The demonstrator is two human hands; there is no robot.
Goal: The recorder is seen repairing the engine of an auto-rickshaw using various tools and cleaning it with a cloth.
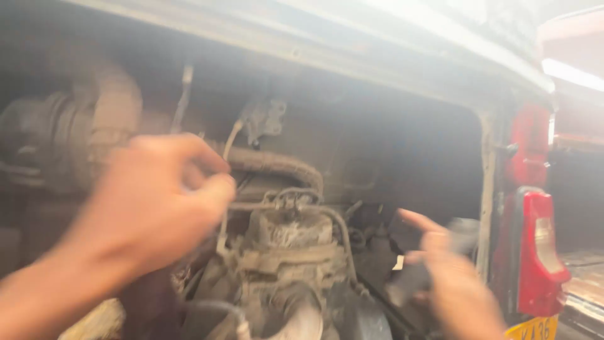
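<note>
Dusty engine block point(286, 252) sits low in the middle of an open vehicle compartment, seen from a head-worn camera; every place below is given relative to it. It is grey-brown, caked in dirt, with a squat round housing on top and thin metal pipes looping over it.

The person's left hand point(151, 208) is raised just left of the engine block and fills much of that side of the view. Its fingers are curled in, with the thumb and forefinger pinched together near a thin pale cable point(228, 154) that rises from the engine block towards a bracket above. The hand is blurred, so whether it actually grips the cable cannot be told.

The person's right hand point(450, 280) is lower and to the right of the engine block. Its forefinger points out towards the block while the other fingers wrap around a dark, blurred object point(409, 277), too smeared to identify.

A ribbed, dirty hose point(270, 164) arches just above the engine block. Far left of it is a large round grey part point(69, 138). Well to the right, past the compartment's edge, is a red tail lamp point(541, 252).
</note>
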